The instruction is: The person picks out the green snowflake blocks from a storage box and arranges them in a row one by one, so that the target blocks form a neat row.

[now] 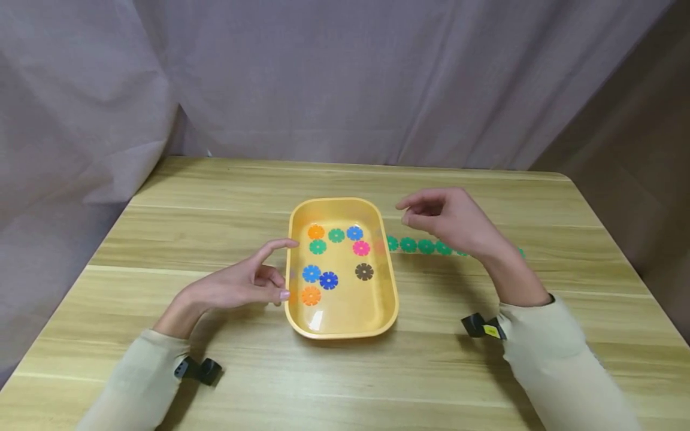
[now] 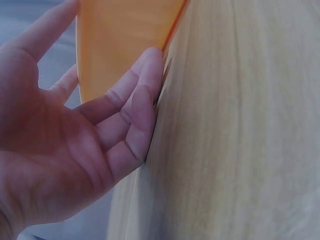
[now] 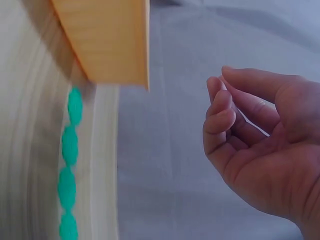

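A yellow tray [image 1: 345, 323] lies on the table with several notched plastic flower discs in it, among them a brown disc [image 1: 364, 272], a pink disc [image 1: 361, 248] and a dark blue disc [image 1: 329, 280]. My left hand [image 1: 237, 284] holds the tray's left side, thumb and index finger at the rim. In the left wrist view, other fingers bend against the tray's outer wall [image 2: 125, 40]. The right hand [image 1: 450, 218] hovers right of the tray, fingers loosely bent, nothing visible in it. Beneath it runs a row of green discs [image 1: 426, 246], partly hidden by that hand.
The wooden table [image 1: 226, 185] has its back edge before a grey curtain [image 1: 302, 84]. The row of discs starts close to the tray's right wall. Black wrist cameras sit at both sleeves, such as the right camera [image 1: 474, 324].
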Demonstrator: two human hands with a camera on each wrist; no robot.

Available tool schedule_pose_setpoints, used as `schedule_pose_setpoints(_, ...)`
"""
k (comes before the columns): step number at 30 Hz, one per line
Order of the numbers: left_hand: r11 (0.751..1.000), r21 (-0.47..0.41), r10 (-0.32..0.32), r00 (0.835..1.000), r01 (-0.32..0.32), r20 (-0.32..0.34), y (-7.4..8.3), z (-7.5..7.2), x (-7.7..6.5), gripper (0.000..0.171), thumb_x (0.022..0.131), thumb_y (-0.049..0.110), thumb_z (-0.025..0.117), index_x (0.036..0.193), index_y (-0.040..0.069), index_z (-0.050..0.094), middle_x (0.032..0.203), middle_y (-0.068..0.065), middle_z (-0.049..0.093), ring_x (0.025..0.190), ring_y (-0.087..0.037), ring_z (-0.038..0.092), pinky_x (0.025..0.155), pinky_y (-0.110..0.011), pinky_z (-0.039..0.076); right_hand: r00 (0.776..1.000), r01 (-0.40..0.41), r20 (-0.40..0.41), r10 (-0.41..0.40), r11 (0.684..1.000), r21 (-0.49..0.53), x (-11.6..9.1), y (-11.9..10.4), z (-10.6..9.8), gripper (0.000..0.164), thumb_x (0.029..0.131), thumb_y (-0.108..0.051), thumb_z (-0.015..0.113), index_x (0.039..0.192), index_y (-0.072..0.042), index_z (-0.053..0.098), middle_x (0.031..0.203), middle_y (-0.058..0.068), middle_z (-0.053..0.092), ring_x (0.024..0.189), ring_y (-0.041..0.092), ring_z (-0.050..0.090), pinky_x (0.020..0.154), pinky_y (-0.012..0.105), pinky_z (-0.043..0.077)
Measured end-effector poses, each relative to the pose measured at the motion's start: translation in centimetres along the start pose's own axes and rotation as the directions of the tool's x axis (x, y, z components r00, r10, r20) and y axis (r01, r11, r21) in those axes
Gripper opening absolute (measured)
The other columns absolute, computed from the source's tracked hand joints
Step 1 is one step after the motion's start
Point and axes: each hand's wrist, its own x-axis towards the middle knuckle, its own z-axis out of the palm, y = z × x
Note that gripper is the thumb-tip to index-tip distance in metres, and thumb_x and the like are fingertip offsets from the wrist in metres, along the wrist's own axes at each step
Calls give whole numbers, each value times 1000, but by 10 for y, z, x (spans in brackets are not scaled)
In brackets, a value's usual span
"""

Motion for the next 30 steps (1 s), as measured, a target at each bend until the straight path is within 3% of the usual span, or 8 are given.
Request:
schedule_pose_setpoints(8,1000,3,1,1000,-1,-2,0,1,1,89,98,23,78,165,28,19,110,-14,68,96,-30,69,84,-34,55,990,94,101,-101,993,69,21,-14,35,23,96,-11,74,118,-5,78,97,9,74,86,19,65,75,24,52)
schedule_pose_setpoints(18,1000,8,-13,1000,13,-2,2,2,3,89,98,24,78,164,30,19,110,-13,69,95,-29,68,84,-34,54,978,90,180,-104,992,89,43,-17,66,30,95,-9,73,123,1,75,98,11,75,88,19,66,76,26,53)
schedule_pose_setpoints(30,1000,-7,5,1000,-5,3,1,3,5,88,99,21,77,164,26,19,107,-14,68,95,-29,68,85,-34,54,982,92,169,-79,993,-68,64,-25,88,31,93,-8,70,123,-2,76,106,12,79,90,21,71,80,30,56)
